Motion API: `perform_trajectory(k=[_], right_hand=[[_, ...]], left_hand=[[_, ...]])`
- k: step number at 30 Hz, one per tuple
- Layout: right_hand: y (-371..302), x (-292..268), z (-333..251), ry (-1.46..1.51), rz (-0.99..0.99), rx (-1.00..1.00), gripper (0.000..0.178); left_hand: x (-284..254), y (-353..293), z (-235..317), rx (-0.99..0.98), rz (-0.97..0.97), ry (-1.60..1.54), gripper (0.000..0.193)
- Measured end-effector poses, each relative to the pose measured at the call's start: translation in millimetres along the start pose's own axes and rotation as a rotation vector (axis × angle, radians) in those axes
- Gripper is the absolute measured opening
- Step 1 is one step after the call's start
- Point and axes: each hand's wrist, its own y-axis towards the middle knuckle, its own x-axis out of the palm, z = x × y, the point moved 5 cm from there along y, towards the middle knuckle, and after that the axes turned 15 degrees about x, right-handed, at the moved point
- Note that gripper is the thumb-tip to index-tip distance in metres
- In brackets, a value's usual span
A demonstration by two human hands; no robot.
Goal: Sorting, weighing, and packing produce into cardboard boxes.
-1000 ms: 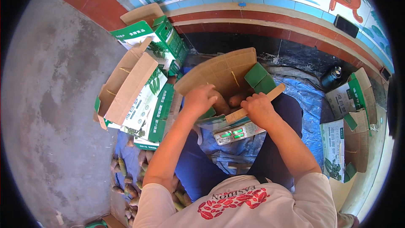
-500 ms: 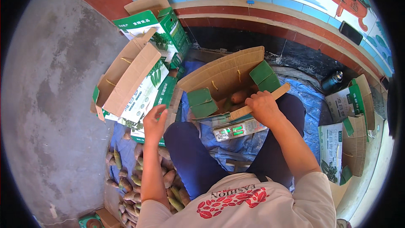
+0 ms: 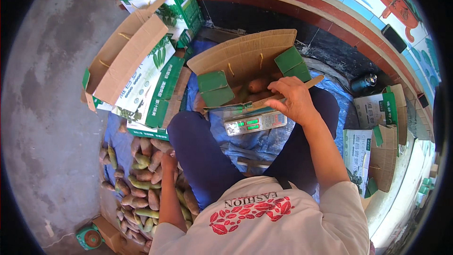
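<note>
An opened cardboard box [image 3: 243, 49] with green side flaps stands in front of me, a few radishes [image 3: 257, 85] inside it. Beneath its near edge, a digital scale [image 3: 257, 123] shows lit green displays. My right hand [image 3: 297, 98] is at the box's near flap [image 3: 314, 82], thumb on the near side and fingers over the top edge. Down at my left, my left hand [image 3: 169, 161] reaches into a pile of long green and brownish-red radishes [image 3: 141, 184]. Its fingers are mostly hidden, so any hold is unclear.
Green-and-white cartons [image 3: 155, 85] are stacked at the left. More opened cartons [image 3: 370, 156] stand at the right, near a dark flask [image 3: 364, 83]. A blue tarp [image 3: 226, 148] lies under my legs. At the lower left sits a small green device [image 3: 90, 237].
My left hand has dropped from beside the cartons to the radish pile. My right hand stays at the flap, with its thumb now stretched further out. The view has shifted slightly.
</note>
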Motion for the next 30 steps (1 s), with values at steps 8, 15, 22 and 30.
perform_trajectory(k=[8,15,22,30], right_hand=[[4,9,9,-0.050,0.092,0.096,0.016],[4,13,12,-0.131,0.117,0.114,0.014],[4,17,13,-0.141,0.097,0.117,0.016],[7,22,17,-0.153,0.084,0.140,0.017]], left_hand=[[173,-104,-184,-0.194,-0.219,-0.163,0.037],[230,-140,-149,-0.257,-0.236,-0.172,0.045],[244,-163,-160,-0.322,-0.235,-0.181,0.053],[228,-136,-201,-0.374,-0.212,-0.172,0.063]])
